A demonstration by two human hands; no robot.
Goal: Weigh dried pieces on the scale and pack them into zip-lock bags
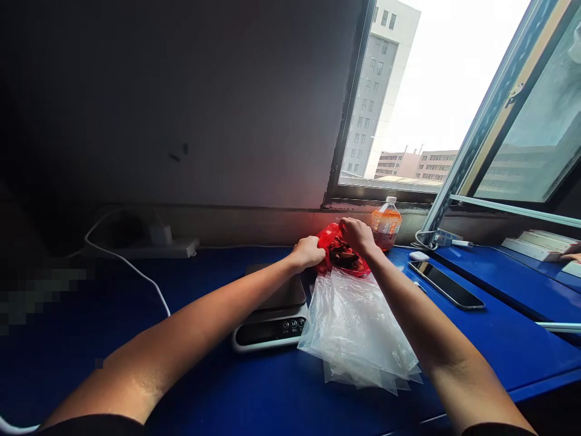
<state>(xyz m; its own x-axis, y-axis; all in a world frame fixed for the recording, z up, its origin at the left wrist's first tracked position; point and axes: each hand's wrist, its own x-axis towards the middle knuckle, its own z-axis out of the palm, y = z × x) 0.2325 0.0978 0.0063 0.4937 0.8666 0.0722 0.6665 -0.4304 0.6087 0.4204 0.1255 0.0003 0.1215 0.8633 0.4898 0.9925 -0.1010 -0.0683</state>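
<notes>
A red plastic bag (330, 235) stands on the blue table with its mouth spread, and dark brown, flaky pieces (345, 254) show inside it. My left hand (309, 252) is closed on the bag's left rim. On the far side, my right hand (357, 235) pinches the rim too. Clear plastic bags (358, 330) lie in a loose stack just in front of the red bag. Left of them is a digital kitchen scale (271, 332), partly covered by my left forearm.
Behind the red bag stands a bottle of orange drink (385, 225). A smartphone (447, 284) and a white earbud case (419, 256) lie to the right. A power strip (177, 248) with a white cable (136, 270) runs along the wall at left. White boxes (540, 245) sit far right.
</notes>
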